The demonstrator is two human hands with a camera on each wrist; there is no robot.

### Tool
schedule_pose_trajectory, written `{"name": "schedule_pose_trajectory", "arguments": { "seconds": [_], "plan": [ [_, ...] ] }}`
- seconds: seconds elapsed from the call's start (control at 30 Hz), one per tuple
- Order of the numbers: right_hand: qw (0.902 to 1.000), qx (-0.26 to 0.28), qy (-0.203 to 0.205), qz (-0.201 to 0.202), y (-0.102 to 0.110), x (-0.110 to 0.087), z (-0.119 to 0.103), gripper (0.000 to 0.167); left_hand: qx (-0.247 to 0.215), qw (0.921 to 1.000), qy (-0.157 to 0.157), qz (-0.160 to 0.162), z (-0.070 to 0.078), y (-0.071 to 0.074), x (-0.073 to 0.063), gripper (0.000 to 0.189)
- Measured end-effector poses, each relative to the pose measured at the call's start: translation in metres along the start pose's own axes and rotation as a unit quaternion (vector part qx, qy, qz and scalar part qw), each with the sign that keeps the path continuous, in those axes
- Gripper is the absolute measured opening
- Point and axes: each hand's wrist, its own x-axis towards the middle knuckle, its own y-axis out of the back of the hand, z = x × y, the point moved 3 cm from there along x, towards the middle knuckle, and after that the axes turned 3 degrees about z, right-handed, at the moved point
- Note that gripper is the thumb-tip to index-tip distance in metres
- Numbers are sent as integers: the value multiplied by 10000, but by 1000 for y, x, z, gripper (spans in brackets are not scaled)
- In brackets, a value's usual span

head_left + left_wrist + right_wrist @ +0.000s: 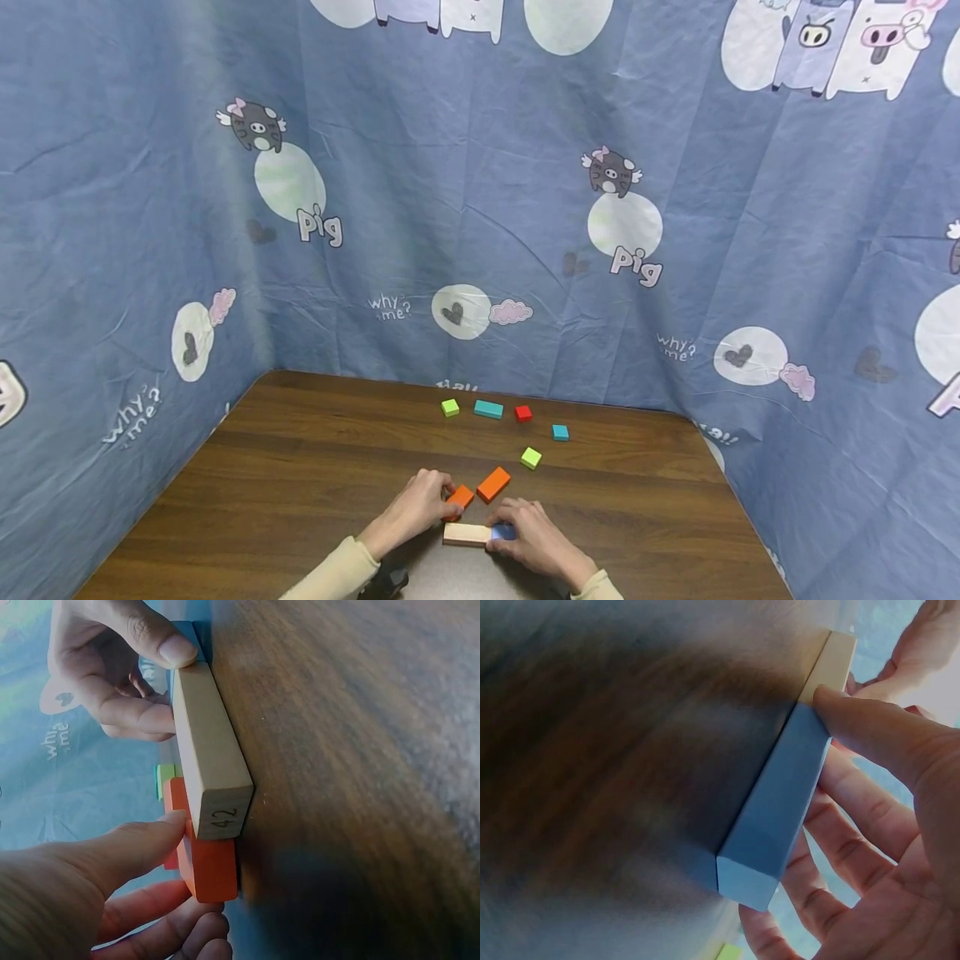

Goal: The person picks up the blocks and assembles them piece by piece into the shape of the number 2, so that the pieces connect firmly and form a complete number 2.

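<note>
My left hand pinches an orange block between thumb and fingers, just behind the left part of a plain wooden block. In the left wrist view, the orange block lies against the side of the wooden block, whose end is marked 42. My right hand grips a blue block set end to end with the wooden one. Its thumb lies near their seam, while the other fingers run along the far side of the blue block in the right wrist view.
Behind the hands lies another orange block. Farther back are green blocks, a teal block, a red cube and a blue cube. A patterned blue curtain borders the wooden table.
</note>
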Motion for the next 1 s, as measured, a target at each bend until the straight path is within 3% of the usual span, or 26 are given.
{"name": "schedule_pose_trajectory", "arguments": {
  "seconds": [0.23, 0.6, 0.77, 1.0],
  "plan": [
    [10000, -55, -5, 18, 1, 1, -1, 24, -17, 9999, -68, 106, 2, 1, -2, 24],
    [9997, -88, -209, -109, -2, 1, -2, 26, -78, 9998, 185, 56, 4, 0, -4, 22],
    [9998, -115, -134, -71, -2, 0, -2, 27, 22, 9998, 147, 96, 7, 1, -4, 22],
    [9997, -53, -204, -159, -2, 2, -2, 36, 6, 9998, 152, 154, 7, 1, -6, 21]
  ]
}}
